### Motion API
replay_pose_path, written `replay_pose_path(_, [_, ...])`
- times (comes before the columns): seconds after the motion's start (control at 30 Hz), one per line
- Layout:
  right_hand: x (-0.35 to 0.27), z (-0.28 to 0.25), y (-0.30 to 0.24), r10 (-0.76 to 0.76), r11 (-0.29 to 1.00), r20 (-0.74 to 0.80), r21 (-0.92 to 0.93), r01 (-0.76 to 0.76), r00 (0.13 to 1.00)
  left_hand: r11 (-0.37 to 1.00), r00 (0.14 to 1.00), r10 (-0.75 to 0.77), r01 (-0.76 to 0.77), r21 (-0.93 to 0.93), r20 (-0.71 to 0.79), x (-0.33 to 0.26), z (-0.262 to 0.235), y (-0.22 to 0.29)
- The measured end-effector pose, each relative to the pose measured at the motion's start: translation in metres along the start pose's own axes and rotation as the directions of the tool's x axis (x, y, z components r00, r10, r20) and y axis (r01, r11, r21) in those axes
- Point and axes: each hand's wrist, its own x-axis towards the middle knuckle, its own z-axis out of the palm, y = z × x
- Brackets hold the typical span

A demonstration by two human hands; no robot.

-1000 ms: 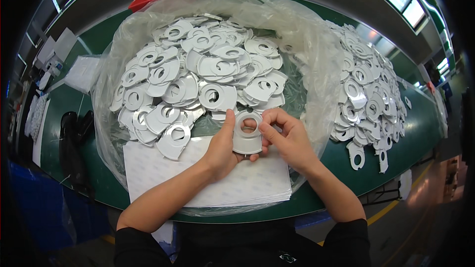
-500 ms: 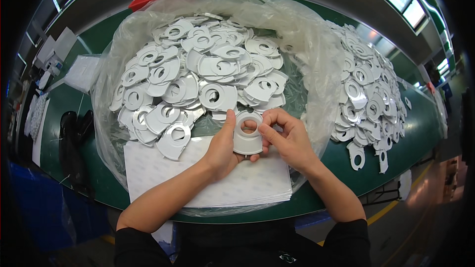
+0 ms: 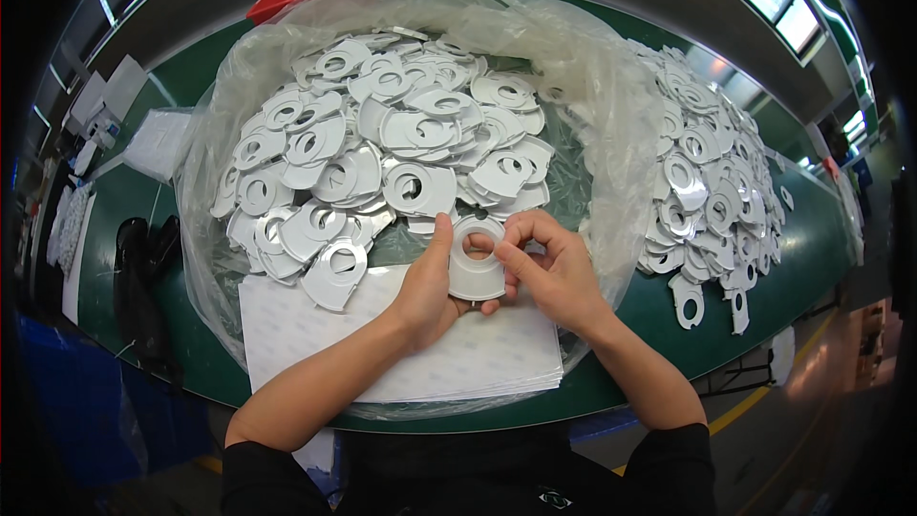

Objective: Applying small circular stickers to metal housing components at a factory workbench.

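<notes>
Both hands, left hand and right hand, pinch one white ring-shaped plate between fingers; a loose pinch risks dropping it into the plastic bag pile.

Silver-grey plates with round holes fill a clear bag on a dark green table; white sheets.

**Matt white plastic, glossy film**

The ring-shaped part looks matt, smooth white plastic. Piled discs shine faintly. The clear plastic bag is thin, crinkled, glossy. Paper sheets are matt white; the worktop is smooth green.
</notes>
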Motion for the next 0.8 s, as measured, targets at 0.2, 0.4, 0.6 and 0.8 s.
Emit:
replay_pose_path(0.2, [-0.002, 0.003, -0.002, -0.062, 0.987, -0.041, -0.153, 0.055, 0.997, 0.999, 0.999, 0.015, -0.014, -0.037, 0.034, 0.001, -0.004, -0.002])
replay_pose_path(0.4, [-0.001, -0.004, -0.004, -0.584, 0.459, 0.087, -0.784, 0.417, 0.807, 0.999, 0.999, 0.019, -0.017, -0.05, 0.042, 0.002, -0.004, -0.002])
replay_pose_path(0.6, [0.0, 0.003, -0.007, -0.312, 0.867, -0.155, -0.45, 0.214, 0.937, 1.0, 0.997, 0.026, -0.027, 0.008, 0.073, 0.002, -0.005, -0.004])
replay_pose_path(0.8, [0.002, -0.01, 0.002, -0.074, 0.972, -0.173, -0.231, 0.033, 0.982, 0.982, 0.989, 0.033, -0.059, 0.179, 0.141, 0.002, -0.003, -0.007])
